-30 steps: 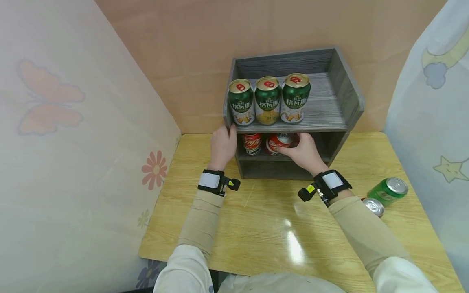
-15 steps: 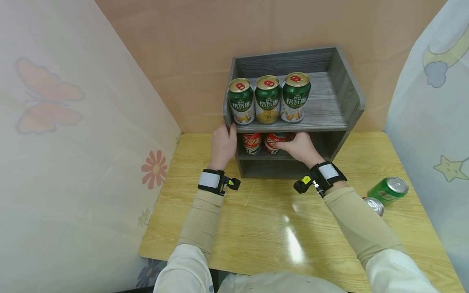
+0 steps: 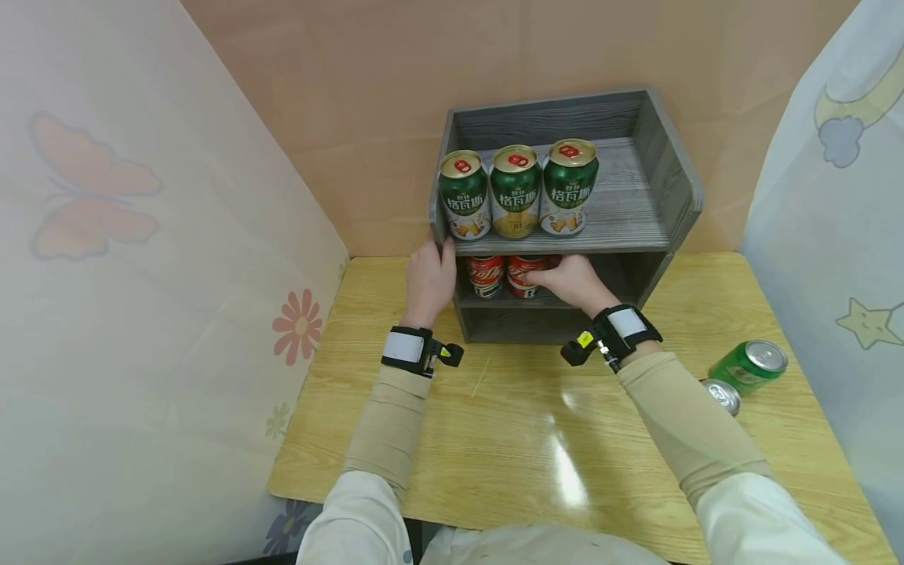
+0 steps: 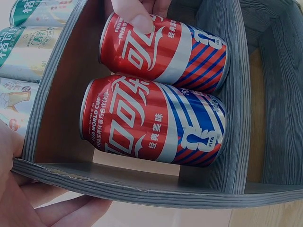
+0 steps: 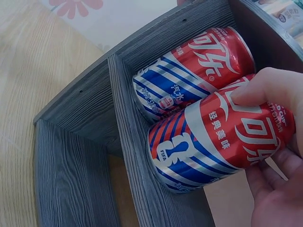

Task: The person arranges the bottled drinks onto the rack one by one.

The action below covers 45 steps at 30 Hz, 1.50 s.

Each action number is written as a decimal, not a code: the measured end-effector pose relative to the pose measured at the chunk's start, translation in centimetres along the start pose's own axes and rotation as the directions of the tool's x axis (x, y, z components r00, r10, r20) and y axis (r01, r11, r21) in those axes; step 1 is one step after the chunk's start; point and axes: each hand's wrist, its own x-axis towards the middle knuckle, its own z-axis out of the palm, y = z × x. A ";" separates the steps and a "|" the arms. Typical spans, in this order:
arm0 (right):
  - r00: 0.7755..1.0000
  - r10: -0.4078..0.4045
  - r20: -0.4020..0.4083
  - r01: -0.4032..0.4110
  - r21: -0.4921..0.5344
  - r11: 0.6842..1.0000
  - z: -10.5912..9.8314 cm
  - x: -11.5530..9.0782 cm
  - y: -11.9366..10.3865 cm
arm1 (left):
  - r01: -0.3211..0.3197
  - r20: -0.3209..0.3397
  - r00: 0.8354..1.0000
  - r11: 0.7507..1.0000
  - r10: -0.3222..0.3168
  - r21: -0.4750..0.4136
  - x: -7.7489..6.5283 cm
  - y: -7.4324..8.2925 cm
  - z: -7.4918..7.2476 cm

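Note:
A grey wooden shelf point(image 3: 558, 246) stands at the back of the table. On its middle level a red cola can point(image 3: 486, 276) stands at the left. Close beside it is a second red cola can point(image 5: 222, 132), gripped near its top between the thumb and fingers of my right hand point(image 3: 575, 284). Both cans look upright on the shelf board. My left hand point(image 3: 430, 282) grips the shelf's left side panel, thumb at the front edge and fingers behind it in the left wrist view. Several fingers of the right hand are hidden behind its can in the head view.
Three green-and-white cans point(image 3: 515, 192) stand in a row on the top level, left of its bare boards. On the table point(image 3: 508, 439) at the right, a green can point(image 3: 749, 367) lies tilted beside another can with a silver top point(image 3: 722, 396). Patterned cloths flank both sides.
My right hand has moved slightly left and deeper, bringing its cola can from a tilt to upright beside the first one. The left hand has stayed on the shelf side.

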 end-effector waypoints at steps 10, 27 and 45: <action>1.000 -0.014 -0.009 0.014 0.024 1.000 0.4 0.2 0.3 | 0.004 -0.004 1.000 1.000 -0.004 0.003 0.0 0.0 0.1; 0.996 -0.093 -0.002 0.093 0.064 0.994 0.0 -1.1 1.7 | 0.013 0.002 1.000 1.000 -0.013 0.006 0.0 -0.1 0.3; 0.975 -0.223 0.021 0.224 -0.047 0.973 -10.3 -9.2 1.3 | 0.026 0.014 1.000 1.000 -0.026 -0.015 0.0 0.0 0.1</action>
